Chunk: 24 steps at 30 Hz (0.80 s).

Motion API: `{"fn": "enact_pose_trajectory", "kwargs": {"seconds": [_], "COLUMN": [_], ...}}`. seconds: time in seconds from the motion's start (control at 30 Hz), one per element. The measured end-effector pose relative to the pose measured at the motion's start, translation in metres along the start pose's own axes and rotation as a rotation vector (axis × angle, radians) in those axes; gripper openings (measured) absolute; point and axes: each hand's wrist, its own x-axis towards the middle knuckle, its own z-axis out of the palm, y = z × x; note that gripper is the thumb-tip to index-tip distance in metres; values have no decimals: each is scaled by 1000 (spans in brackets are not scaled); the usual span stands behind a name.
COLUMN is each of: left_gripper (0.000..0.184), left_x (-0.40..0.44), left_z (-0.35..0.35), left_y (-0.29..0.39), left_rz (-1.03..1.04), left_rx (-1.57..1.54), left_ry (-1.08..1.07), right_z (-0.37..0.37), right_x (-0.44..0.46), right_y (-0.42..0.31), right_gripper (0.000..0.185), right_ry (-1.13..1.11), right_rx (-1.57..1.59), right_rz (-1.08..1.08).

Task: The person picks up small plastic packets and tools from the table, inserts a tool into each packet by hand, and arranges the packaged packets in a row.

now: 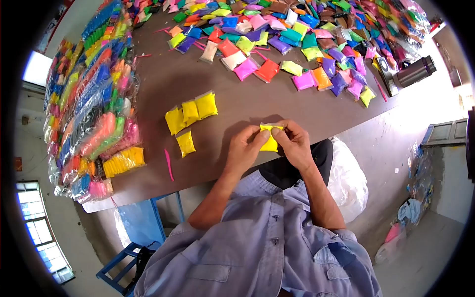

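Both of my hands hold one small yellow packet (269, 144) near the table's front edge. My left hand (246, 147) grips its left side, thumb on top, and my right hand (295, 142) grips its right side the same way. To the left of my hands lie several yellow packets: a row of three (190, 113) partly overlapping, and a single one (186, 143) just below them. Farther left, a pink strip (168, 165) rests on the brown table (217, 158).
Many coloured packets (267, 71) cover the table's far side. Stacked clear bags of coloured packets (94, 114) stand at the left, with a yellow bundle (123, 161) at their base. A dark metallic cylinder (415, 72) is at the right. A blue stool (118, 265) stands below left.
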Motion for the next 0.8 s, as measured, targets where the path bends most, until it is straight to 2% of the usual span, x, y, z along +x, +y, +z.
{"fn": "enact_pose_trajectory", "kwargs": {"seconds": [0.3, 0.37, 0.43, 0.57, 0.63, 0.7, 0.77, 0.8], "left_gripper": [23, 21, 18, 17, 17, 18, 18, 18], "left_x": [3, 4, 5, 6, 5, 6, 6, 7], "left_z": [-7, -4, -9, -10, -11, -10, -10, -8], "left_y": [-15, -9, -16, -18, -16, -17, -18, -17], "left_rz": [-88, -44, -22, -14, -13, -55, 7, 6], "left_rx": [49, -41, 17, -76, -64, -114, -110, -111], "left_ry": [5, 9, 11, -25, 9, 40, 9, 1], "right_z": [4, 3, 5, -5, -32, -76, -102, -108], "right_x": [1, 4, 2, -24, -46, -67, -85, -94], "right_y": [2, 9, 11, -7, -12, 5, 32, 51], "right_gripper": [16, 17, 18, 19, 22, 24, 20, 15], "right_ry": [-8, -7, -21, 41, 14, -97, -155, -224], "right_rx": [15, -68, -42, -40, 4, -55, -625, -752], "right_rz": [-86, -121, -126, -155, -65, 124, 24, -34]}}
